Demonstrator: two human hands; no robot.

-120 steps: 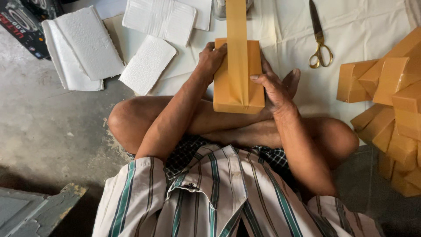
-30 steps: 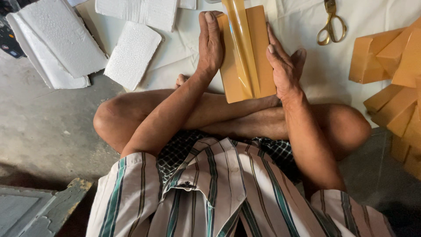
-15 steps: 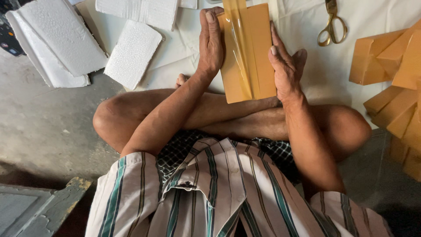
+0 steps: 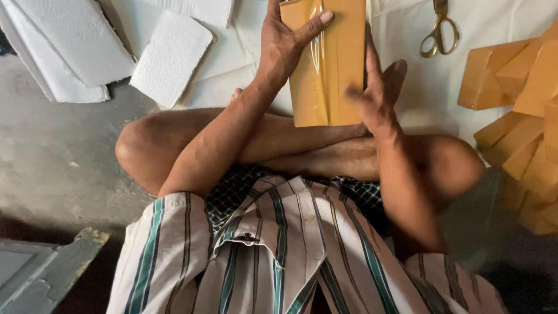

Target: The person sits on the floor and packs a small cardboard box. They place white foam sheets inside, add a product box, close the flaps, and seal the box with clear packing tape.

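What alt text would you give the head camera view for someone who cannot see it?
A person sitting cross-legged holds a flat tan packet with clear tape down its middle, the left hand gripping its left edge and the right hand against its right edge. Scissors, white foam slabs and stacked tan packets lie around on a white sheet.

There is one camera, worn on the person's head, looking steeply down and close over the striped shirt (image 4: 279, 256) and crossed legs (image 4: 290, 142). It faces forward onto the white sheet (image 4: 430, 87) spread beyond both hands.
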